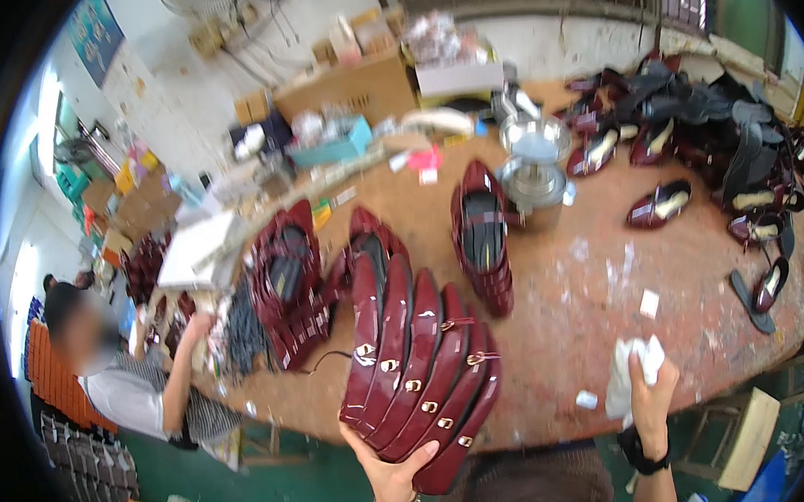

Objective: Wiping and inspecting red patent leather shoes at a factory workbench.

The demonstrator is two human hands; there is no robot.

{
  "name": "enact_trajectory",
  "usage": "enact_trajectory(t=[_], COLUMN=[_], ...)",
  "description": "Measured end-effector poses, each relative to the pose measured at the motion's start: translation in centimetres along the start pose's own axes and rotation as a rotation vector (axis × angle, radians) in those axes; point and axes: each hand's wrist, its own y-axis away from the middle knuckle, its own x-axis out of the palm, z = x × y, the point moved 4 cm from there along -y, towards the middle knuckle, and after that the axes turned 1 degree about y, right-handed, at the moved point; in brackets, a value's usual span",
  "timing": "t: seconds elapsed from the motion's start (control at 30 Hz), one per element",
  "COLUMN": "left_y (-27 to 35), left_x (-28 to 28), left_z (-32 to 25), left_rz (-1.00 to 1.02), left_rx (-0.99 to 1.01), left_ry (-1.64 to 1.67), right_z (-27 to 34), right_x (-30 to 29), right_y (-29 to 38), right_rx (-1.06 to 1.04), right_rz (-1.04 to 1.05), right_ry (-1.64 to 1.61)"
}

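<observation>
My left hand (394, 469) grips a fanned stack of dark red patent shoes (427, 374) with small gold buckles, held over the table's near edge. On the right, my right hand (649, 394) holds a crumpled white cloth or tissue (620, 379) above the tabletop. Beyond the stack stand nested dark red pointed shoes (286, 279) with black insoles, and another such stack (484, 239) lies in the middle of the table. A small white piece (649, 303) lies near the cloth.
The worn brown table (560, 352) carries a metal container (532, 181), loose shoes (658, 204) and a heap of black insoles (697, 102) at right. Cardboard boxes (350, 88) line the back. A co-worker (127, 385) sits at left. A wooden stool (748, 437) stands at lower right.
</observation>
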Motion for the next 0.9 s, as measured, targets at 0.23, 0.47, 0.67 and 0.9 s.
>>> enact_trajectory(t=[0.23, 0.47, 0.67, 0.9], left_y=[9.0, 10.7, 10.2, 8.7], left_x=[-4.5, -7.9, -9.6, -10.3], left_z=[8.3, 10.8, 14.0, 17.9], left_rz=[0.07, 0.03, -0.007, 0.307], left_rx=[-0.385, -0.733, -1.058, -1.199], left_ry=[-0.121, 0.515, 0.43, 0.613], right_z=[5.9, 6.9, 6.5, 6.1], right_x=[6.2, 10.2, 11.4, 13.6], right_y=[4.5, 17.5, 17.1, 15.8], right_rx=[-0.262, -0.839, -0.913, -1.149], right_rz=[0.285, 0.849, 0.821, 1.007], right_ry=[-0.042, 0.076, 0.1, 0.139])
